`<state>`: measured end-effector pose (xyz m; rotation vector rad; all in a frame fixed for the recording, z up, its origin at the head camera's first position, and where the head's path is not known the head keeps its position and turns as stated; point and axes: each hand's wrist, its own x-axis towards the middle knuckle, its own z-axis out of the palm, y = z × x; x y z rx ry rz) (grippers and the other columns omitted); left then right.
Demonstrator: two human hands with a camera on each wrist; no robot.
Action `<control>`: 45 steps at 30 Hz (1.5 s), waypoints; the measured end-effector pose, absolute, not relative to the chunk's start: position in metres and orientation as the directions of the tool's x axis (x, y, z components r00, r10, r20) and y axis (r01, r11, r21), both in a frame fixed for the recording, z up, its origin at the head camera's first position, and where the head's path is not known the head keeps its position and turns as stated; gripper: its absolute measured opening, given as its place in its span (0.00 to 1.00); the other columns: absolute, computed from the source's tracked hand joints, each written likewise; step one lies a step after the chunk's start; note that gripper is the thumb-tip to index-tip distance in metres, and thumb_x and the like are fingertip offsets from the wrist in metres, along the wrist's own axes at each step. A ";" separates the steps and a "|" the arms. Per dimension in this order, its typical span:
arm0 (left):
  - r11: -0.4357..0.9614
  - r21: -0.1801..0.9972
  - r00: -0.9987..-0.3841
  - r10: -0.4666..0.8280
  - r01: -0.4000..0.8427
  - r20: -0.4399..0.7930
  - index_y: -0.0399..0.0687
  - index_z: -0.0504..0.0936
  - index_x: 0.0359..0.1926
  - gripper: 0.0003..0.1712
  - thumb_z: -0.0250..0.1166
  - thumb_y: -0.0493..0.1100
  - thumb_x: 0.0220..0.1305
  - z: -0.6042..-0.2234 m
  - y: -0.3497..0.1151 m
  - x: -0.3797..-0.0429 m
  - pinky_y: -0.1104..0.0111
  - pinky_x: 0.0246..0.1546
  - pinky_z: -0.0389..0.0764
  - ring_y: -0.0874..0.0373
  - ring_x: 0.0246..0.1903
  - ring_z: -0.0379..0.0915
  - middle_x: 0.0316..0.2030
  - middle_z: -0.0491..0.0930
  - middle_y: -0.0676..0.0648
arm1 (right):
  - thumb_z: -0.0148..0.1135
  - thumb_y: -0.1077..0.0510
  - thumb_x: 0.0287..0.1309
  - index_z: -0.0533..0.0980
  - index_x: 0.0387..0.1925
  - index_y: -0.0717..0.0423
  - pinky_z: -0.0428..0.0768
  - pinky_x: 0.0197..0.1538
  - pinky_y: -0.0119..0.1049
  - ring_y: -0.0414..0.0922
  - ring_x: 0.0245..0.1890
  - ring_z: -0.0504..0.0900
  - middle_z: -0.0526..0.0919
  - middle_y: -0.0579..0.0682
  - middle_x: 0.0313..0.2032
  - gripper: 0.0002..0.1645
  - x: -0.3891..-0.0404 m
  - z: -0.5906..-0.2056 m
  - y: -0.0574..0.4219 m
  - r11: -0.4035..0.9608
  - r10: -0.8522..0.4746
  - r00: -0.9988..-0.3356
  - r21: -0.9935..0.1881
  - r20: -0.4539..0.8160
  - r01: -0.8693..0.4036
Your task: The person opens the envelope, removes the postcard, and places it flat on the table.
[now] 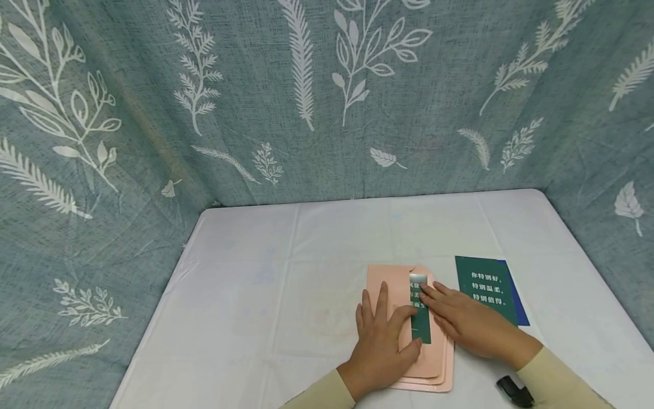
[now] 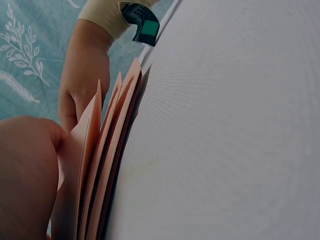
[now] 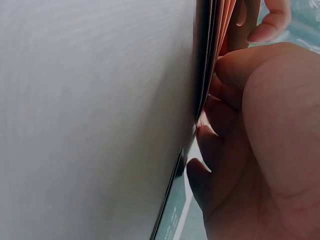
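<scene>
A stack of pink envelopes (image 1: 388,278) lies near the front of the white table, its layered edges seen in the left wrist view. A dark green card (image 1: 421,332) with white lettering shows as a narrow strip on the top envelope; its left part is hidden under the pink paper. My left hand (image 1: 378,343) rests on the envelope with fingers spread, thumb and forefinger tips at the card. From the right, my right hand (image 1: 470,321) lies with extended fingers over the envelope's right side, fingertips touching the card's right edge.
Right of the envelopes lies another green card (image 1: 485,284) with white lettering, over a blue card (image 1: 520,307), partly behind my right hand. A black device (image 1: 514,392) sits by the right sleeve. A leaf-patterned curtain (image 1: 327,102) hangs around the white table (image 1: 245,284).
</scene>
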<state>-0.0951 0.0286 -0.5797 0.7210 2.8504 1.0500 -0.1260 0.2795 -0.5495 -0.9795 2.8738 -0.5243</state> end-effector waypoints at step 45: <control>0.669 0.627 -0.899 0.418 0.399 0.127 0.65 0.76 0.71 0.27 0.63 0.57 0.74 -0.579 0.031 -0.098 0.24 0.71 0.39 0.22 0.80 0.26 0.86 0.39 0.36 | 0.58 0.55 0.83 0.73 0.79 0.50 0.70 0.71 0.63 0.60 0.78 0.66 0.68 0.50 0.80 0.29 -0.129 -0.549 0.297 0.779 -0.554 -0.832 -0.331 0.033 -0.532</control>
